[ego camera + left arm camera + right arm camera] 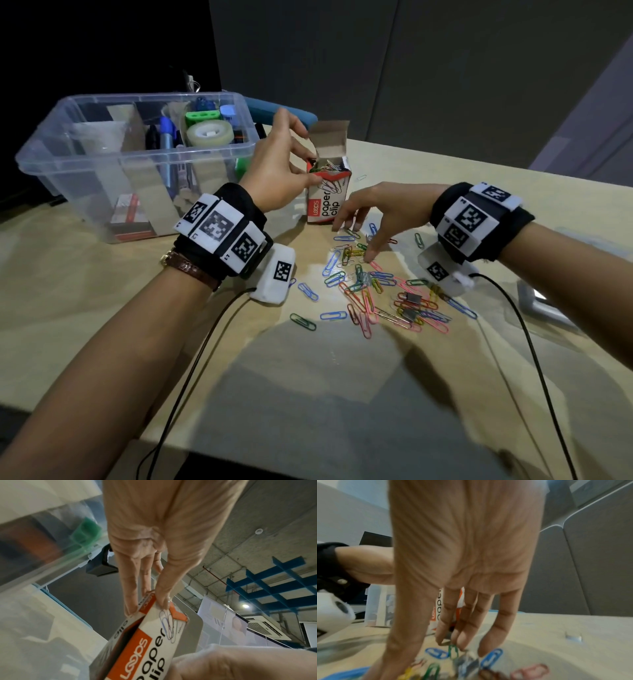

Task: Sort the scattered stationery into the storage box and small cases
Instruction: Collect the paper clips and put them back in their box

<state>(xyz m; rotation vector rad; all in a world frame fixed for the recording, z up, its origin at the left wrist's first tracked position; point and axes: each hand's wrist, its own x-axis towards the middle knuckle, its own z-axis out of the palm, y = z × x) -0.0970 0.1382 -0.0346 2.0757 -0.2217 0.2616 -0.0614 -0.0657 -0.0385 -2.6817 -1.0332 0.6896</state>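
My left hand [277,171] pinches the light cardboard paper clip box [328,195] upright at its rim. My right hand [373,209] fingers [465,639] reach down, uncurled, onto thin, slippery paper clips [376,291] scattered on the tabletop [102,308]; I'd nip each at its loop.

A light wooden tabletop [102,329] spans the near scene, grey partition panels [445,85] stand along its far edge, and overhead the grey concrete ceiling [257,527] carries blue grid beams [267,582] and one lit round lamp [245,606].
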